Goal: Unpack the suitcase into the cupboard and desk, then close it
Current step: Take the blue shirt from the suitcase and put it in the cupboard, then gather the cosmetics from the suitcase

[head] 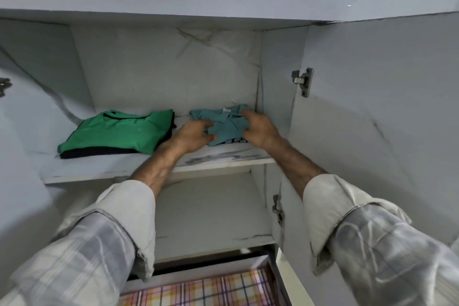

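Both hands grasp the folded teal shirt [224, 123] on the cupboard shelf [218, 156], the left hand [193, 133] at its left edge, the right hand [258, 129] at its right. Left of the grip lies a green shirt [116, 130]. Best set it flat, edges squared, before letting go.

Both hands [223, 131] on teal shirt [224, 122]

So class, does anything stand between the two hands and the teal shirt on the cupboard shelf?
Nothing visible: the left hand and right hand already touch the teal shirt on the shelf; the green shirt lies apart.
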